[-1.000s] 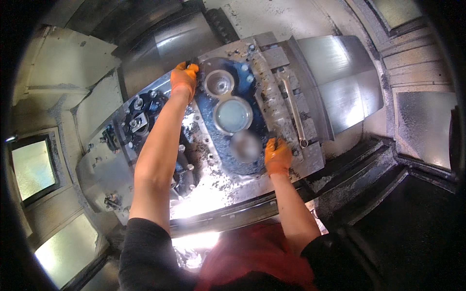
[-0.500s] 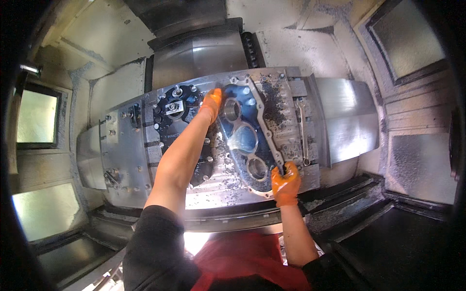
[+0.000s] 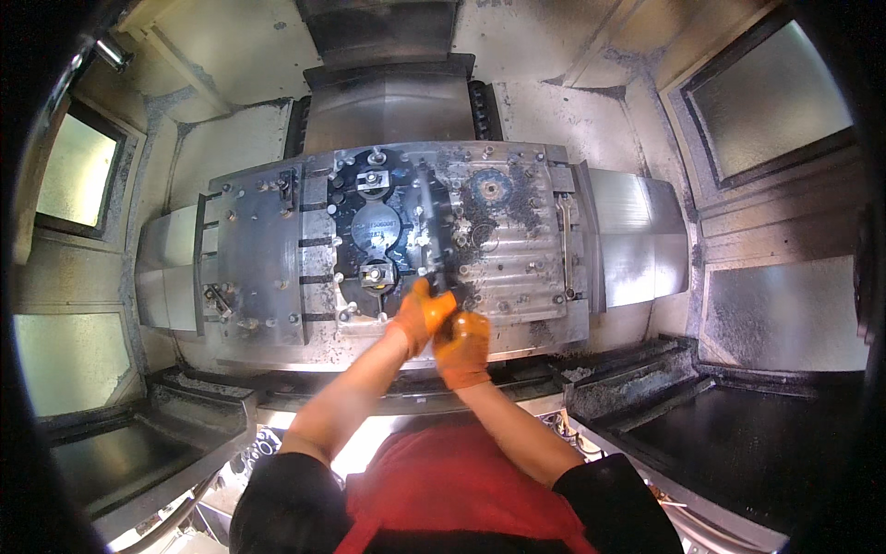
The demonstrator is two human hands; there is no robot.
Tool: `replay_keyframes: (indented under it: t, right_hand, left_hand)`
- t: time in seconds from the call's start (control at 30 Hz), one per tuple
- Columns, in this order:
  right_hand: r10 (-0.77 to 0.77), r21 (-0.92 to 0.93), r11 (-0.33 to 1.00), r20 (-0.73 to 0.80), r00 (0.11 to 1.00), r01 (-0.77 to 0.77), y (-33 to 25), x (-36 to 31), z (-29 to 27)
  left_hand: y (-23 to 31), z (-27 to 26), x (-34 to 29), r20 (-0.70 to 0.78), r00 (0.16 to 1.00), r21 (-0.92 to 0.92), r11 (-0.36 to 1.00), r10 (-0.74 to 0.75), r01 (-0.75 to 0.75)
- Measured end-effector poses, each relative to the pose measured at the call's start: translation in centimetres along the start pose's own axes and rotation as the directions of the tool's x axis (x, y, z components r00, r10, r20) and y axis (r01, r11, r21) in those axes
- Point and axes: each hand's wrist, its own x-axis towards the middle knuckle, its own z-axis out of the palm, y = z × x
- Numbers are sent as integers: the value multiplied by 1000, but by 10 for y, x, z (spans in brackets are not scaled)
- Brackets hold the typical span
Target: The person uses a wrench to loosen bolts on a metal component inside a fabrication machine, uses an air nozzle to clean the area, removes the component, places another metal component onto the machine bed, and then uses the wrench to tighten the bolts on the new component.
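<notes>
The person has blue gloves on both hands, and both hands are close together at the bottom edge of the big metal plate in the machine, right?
Not quite: the gloves are orange, not blue. The head view shows the left hand and the right hand in orange gloves, close together at the lower edge of the big metal plate inside the machine.

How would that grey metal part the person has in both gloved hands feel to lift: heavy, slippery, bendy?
Probably heavy: the metal part looks like thick cast metal, and both the left hand and right hand grip its near end. Likely stiff, since it stands on edge without sagging. Possibly slippery or gritty, as metal chips litter the plate beside it.
</notes>
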Motion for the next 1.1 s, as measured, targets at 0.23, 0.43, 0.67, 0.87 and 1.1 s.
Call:
replay_keyframes:
  t: [0.23, 0.43, 0.67, 0.87, 1.1]
  right_hand:
    - [60, -44, 998, 156, 986, -54, -49, -30, 57]
    - [48, -46, 998, 285, 957, -37, -65, -36, 80]
    - [22, 30, 999, 356, 934, -35, -66, -38, 39]
    - [337, -119, 941, 425, 840, -318, 10, -137, -62]
    - [859, -428, 489, 390, 332, -760, 70, -306, -193]
  left_hand:
    - [-62, -57, -3, -190, 979, -2, 997, -74, 74]
    - [-50, -93, -54, -319, 940, 252, 967, 122, -39]
    - [-73, -88, -102, -396, 842, 269, 923, 367, -276]
    - [-137, -81, -134, -273, 866, 45, 905, 419, -424]
    - [-228, -232, -165, -269, 952, -400, 882, 149, -251]
